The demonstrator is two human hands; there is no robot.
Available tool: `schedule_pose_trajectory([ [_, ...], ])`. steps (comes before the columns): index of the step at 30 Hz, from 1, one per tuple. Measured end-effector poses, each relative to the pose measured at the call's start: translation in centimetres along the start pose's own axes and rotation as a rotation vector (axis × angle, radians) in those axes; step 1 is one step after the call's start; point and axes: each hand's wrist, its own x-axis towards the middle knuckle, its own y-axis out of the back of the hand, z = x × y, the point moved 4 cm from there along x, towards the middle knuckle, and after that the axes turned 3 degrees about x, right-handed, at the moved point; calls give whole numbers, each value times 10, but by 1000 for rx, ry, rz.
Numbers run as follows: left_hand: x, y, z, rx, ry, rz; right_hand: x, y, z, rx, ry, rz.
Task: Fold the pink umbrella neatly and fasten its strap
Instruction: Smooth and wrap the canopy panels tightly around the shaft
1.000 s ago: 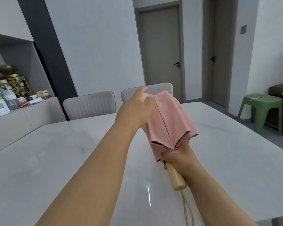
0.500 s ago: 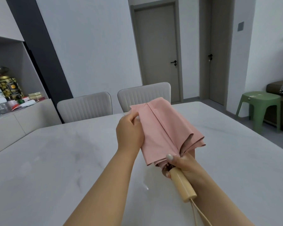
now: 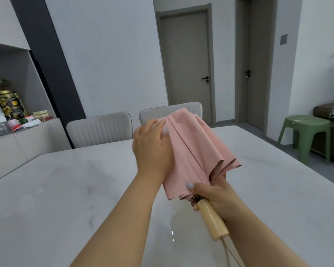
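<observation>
Two hands hold the pink umbrella [image 3: 193,151] clear above the table [image 3: 66,189]: the right hand [image 3: 214,193] has its grip closed round the canopy's base just above the wooden handle [image 3: 212,220], while the left hand [image 3: 152,149] lies flat and spread on the folds further up. Several pleats still flare loose to the right of that grip, so wrapping now would likely bunch them unevenly, and no strap shows. The chairs [image 3: 99,128] beyond stand well apart; nothing blocks the hands.
</observation>
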Motion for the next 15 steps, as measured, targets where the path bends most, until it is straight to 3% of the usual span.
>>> schedule_pose_trajectory([
  [2,1,-13,1,-34,-22,-142,5,-5,-5,-19,4,-35],
  [5,-6,-25,-10,-222,146,-265,12,-10,-8,-27,-12,-69],
  [9,-16,-35,-29,-539,448,-269,20,-10,-4,-18,-65,-102],
  [15,-35,-60,-55,-1197,668,-265,26,-6,10,14,-131,-130],
])
